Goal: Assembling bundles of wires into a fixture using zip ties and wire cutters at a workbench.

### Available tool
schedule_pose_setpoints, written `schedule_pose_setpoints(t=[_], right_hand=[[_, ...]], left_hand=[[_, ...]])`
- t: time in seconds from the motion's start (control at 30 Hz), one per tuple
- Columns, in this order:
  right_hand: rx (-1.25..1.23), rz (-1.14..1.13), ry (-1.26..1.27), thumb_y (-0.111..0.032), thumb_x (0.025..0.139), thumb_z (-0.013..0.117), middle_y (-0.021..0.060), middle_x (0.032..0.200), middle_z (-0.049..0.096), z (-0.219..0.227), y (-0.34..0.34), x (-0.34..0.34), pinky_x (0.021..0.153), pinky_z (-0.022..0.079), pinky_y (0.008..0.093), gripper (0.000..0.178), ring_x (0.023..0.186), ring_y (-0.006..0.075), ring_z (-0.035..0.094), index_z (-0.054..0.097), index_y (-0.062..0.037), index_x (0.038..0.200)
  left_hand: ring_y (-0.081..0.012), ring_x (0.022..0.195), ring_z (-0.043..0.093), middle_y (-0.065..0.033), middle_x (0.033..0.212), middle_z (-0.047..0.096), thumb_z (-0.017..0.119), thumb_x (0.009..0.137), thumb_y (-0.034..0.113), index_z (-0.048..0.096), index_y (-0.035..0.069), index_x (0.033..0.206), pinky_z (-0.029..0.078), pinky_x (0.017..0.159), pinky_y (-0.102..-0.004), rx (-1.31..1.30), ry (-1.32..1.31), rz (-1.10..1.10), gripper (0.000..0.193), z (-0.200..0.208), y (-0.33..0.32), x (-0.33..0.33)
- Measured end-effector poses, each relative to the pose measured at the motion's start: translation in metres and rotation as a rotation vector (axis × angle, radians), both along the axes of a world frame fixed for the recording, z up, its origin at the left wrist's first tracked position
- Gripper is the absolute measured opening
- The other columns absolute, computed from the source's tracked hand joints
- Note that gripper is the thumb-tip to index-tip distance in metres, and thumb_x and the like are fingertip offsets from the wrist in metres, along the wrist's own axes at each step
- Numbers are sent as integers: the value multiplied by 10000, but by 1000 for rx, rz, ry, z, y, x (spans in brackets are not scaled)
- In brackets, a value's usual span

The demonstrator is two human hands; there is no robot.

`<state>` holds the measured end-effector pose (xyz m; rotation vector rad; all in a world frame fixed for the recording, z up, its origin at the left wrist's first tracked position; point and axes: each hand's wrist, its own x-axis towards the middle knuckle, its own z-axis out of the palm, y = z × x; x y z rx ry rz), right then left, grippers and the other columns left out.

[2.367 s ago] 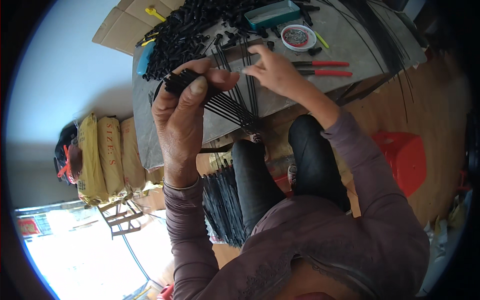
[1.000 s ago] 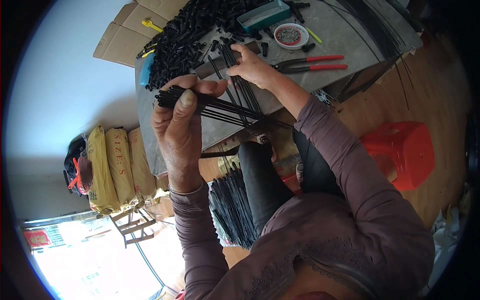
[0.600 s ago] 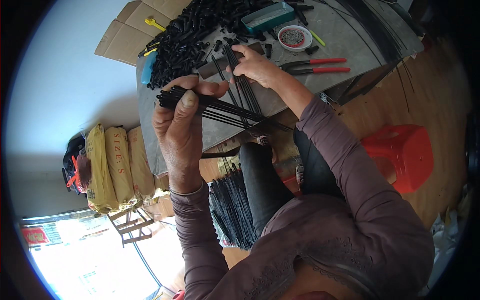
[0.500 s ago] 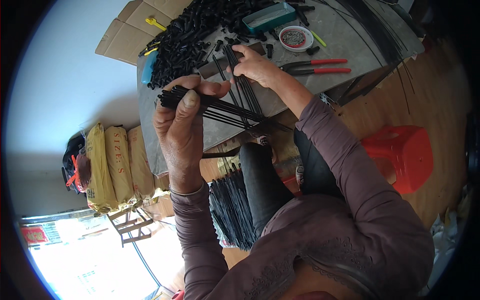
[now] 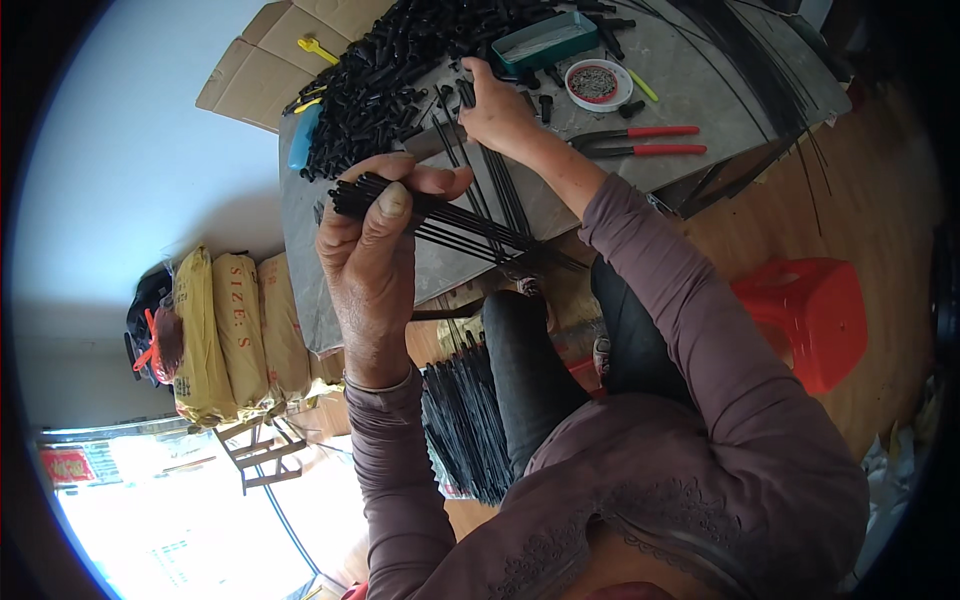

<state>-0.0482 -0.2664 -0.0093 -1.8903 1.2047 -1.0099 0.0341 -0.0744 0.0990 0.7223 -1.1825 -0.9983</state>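
Note:
A bundle of thin black rods (image 5: 455, 218) is clasped in my left hand (image 5: 368, 235), the thumb pressed across it near the thicker ends. The rods slant down to the right past the table's front edge. My right hand (image 5: 500, 112) reaches over the table with its fingers curled around the far ends of more black rods (image 5: 508, 192), which lie toward me on the tabletop. Its fingertips are partly hidden, so how many rods it grips does not show. A few loose rods (image 5: 468, 165) lie just left of that group.
Heaped black tubular parts (image 5: 385, 90) cover the table's far left. Farther right are a green tray (image 5: 545, 48), a white bowl (image 5: 597, 84) of small metal bits and red-handled pliers (image 5: 650, 141). Black rods (image 5: 460, 420) stand by my leg; a red stool (image 5: 810, 320) is right.
My right hand has slid slightly farther away along the rods on the table, its fingers more curled. The left hand keeps its bundle, nearly still; the whole view has shifted a little.

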Motion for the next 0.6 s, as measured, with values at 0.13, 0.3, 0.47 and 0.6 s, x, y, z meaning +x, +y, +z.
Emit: schedule_pose_setpoints(t=[0.13,0.3,0.47,0.6], right_hand=[[-83,-75,185,-180,835,613,199,964,662,17,-10,-1,784,501,471,616,893,361,654,329,-105,1377],[-232,-53,314,-215,830,630,165,1020,655,14,-21,-3,772,506,457,532,947,355,639,430,-94,1308],[-435,-152,327,-324,812,678,142,1015,623,12,-17,-13,737,513,448,371,921,332,627,579,-62,1054],[-473,5,285,-294,810,670,83,1176,555,18,14,-17,901,427,460,426,1120,289,505,563,-123,1185]], left_hand=[[-289,950,663,-145,954,673,541,942,110,563,-8,1119,498,884,-385,-2,-10,-11,213,0,0,-1],[-286,957,660,-150,961,670,538,943,107,561,-9,1115,493,897,-391,6,1,-27,209,-2,-3,-3],[-290,957,660,-160,943,674,532,940,87,556,-18,1118,489,913,-396,13,-14,-30,207,0,-3,-6],[-281,955,658,-161,933,676,531,939,71,565,-25,1115,495,906,-398,13,-29,-43,204,-1,-3,-10]])
